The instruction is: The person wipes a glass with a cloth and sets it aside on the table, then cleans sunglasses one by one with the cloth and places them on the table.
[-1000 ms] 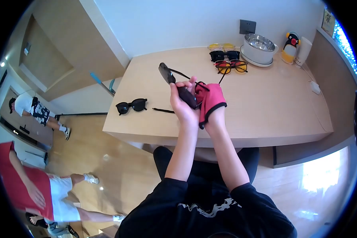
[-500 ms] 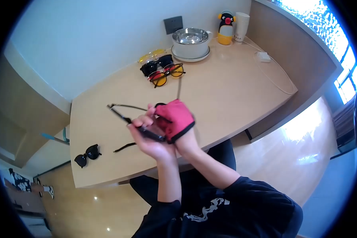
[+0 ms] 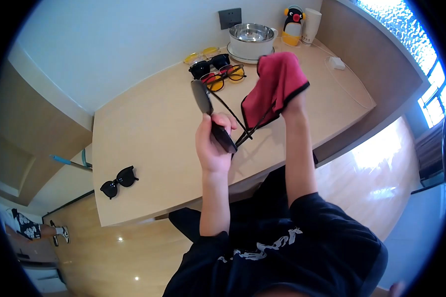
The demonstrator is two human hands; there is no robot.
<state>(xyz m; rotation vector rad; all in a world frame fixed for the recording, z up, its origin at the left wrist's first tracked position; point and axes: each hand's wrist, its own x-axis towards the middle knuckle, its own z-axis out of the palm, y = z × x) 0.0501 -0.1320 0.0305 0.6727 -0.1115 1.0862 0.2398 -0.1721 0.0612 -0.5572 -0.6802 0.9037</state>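
Note:
My left hand (image 3: 213,143) is closed round the bridge of a pair of dark sunglasses (image 3: 201,96), held up above the table. One lens points up toward the wall and the other rests against my palm. The thin black temple arms stick out to the right and reach the edge of a red cloth (image 3: 275,81) with black trim. That cloth drapes over my right hand (image 3: 294,105), raised at the right, and hides its fingers. Another pair of black sunglasses (image 3: 119,182) lies on the table (image 3: 158,138) near its left end.
Along the wall sit yellow-lensed glasses (image 3: 201,54), black sunglasses (image 3: 209,66) and glasses with red and orange lenses (image 3: 224,77). Beside them stand a steel-lined bowl (image 3: 252,44), a penguin figure (image 3: 293,27) and a paper cup (image 3: 310,25). A white charger (image 3: 337,63) with cable lies right.
My hands have come apart. The right hand has moved up and right with the cloth, off the lenses. The sunglasses have turned, so their temples now point right instead of left.

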